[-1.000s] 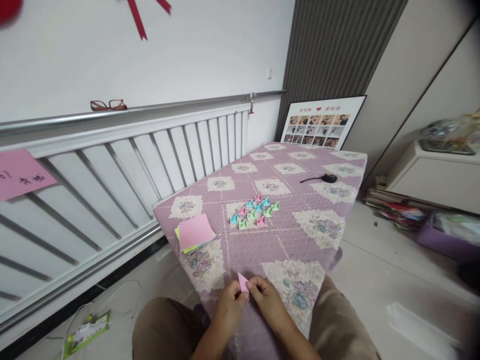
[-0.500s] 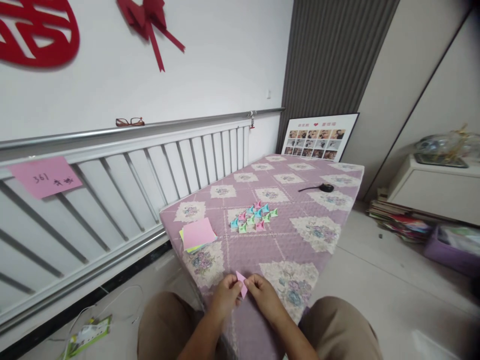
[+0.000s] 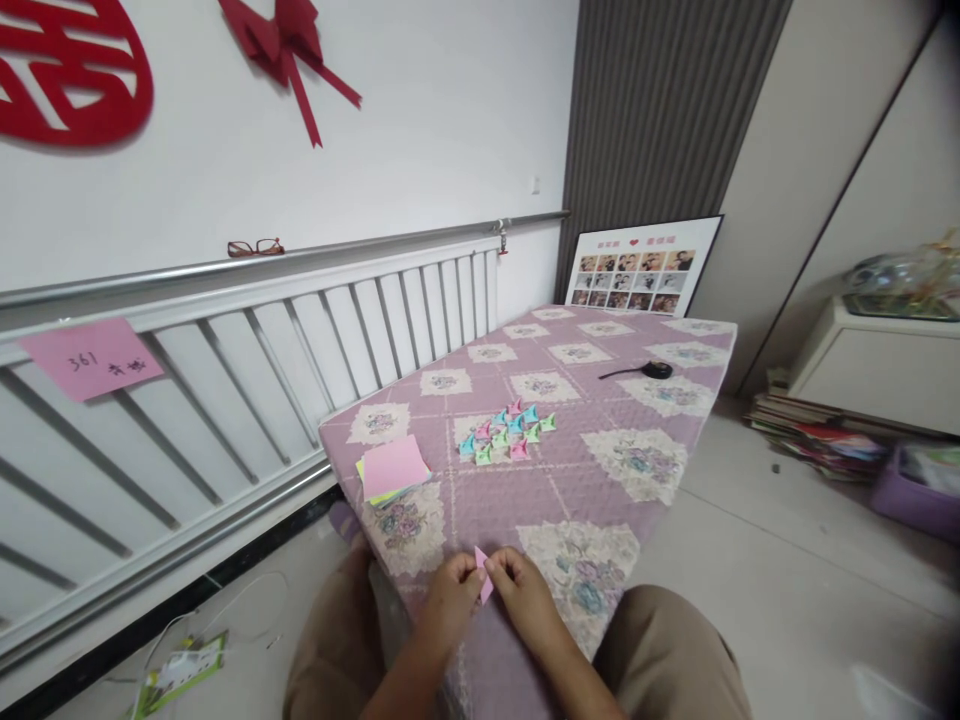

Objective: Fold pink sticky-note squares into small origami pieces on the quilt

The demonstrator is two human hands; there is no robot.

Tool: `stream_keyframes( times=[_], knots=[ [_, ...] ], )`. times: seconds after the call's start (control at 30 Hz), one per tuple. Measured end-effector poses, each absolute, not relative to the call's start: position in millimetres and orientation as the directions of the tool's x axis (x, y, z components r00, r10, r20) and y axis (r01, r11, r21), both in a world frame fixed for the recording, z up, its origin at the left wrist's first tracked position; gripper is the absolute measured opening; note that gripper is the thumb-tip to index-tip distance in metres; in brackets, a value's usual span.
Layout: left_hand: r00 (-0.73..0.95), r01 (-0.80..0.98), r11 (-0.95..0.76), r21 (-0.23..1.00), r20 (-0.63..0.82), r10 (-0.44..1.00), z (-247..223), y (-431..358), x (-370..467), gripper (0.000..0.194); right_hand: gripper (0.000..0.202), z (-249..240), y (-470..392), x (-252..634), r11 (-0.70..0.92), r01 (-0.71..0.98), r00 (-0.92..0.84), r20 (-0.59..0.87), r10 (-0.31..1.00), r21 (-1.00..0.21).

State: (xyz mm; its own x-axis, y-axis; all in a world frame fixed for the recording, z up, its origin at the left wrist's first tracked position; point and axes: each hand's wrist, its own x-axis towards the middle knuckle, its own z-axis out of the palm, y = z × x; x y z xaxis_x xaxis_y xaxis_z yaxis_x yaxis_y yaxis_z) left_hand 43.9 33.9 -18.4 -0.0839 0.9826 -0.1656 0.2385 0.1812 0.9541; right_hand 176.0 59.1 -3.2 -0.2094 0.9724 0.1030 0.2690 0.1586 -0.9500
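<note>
A small folded piece of pink paper is pinched between my two hands, just over the near end of the table. My left hand grips its left side, with the thumb on top. On the paper's right side, the thumb and fingers of my right hand are closed. Beyond my hands, several small folded paper pieces in pink, blue and green stand in rows. To the left lies a stack of square paper sheets, a pink one uppermost. The exact folds in the held paper are too small to make out.
A quilted floral cloth covers the table. Farther right lies a black round object with a strap. A white radiator borders the left side, with glasses above it. A photo board leans behind the table.
The pink paper stays between my hands and looks slightly narrower, its angle a little changed. My left leg has shifted, so a slipper now shows beside the table. The view has turned slightly.
</note>
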Motion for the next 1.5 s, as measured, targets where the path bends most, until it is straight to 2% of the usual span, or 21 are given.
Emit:
stream_keyframes(
  times=[0.13,0.33,0.5,0.67,0.77,1.03,1.27,1.5],
  knots=[
    [-0.064,0.302,0.171,0.938,-0.159,0.985,-24.1,34.5,43.6,0.010,0.035,-8.8,60.8,176.2,0.145,0.264,-0.206,0.091,0.974,-0.954],
    [-0.037,0.334,0.161,0.929,-0.158,0.987,-23.2,34.4,42.0,0.010,0.033,-4.9,62.2,181.2,0.109,0.252,-0.264,0.041,0.964,-0.962],
    [-0.091,0.289,0.193,0.938,-0.174,0.981,-19.0,33.4,35.2,0.005,0.032,-2.3,59.3,185.9,0.067,0.219,-0.255,0.009,0.967,-0.973],
    [-0.131,0.216,0.184,0.959,-0.159,0.979,-22.4,28.9,29.1,0.005,0.028,-1.3,55.8,182.8,0.141,0.311,-0.296,0.045,0.954,-0.940],
    [-0.134,0.179,0.158,0.971,-0.135,0.982,-26.1,26.4,32.0,0.004,0.030,-6.0,55.4,180.2,0.161,0.325,-0.261,0.075,0.962,-0.932],
    [-0.084,0.277,0.163,0.947,-0.145,0.986,-27.6,29.3,38.4,0.010,0.032,-13.2,54.3,181.1,0.148,0.286,-0.247,0.077,0.966,-0.947],
    [-0.018,0.380,0.126,0.916,-0.129,0.992,-23.4,29.0,29.0,0.010,0.041,3.2,55.1,185.5,0.117,0.307,-0.341,0.006,0.940,-0.945],
    [0.098,0.356,0.055,0.933,-0.096,0.991,-26.5,28.4,21.8,0.009,0.033,4.8,59.8,187.4,0.136,0.324,-0.466,-0.032,0.884,-0.936]
  ],
)
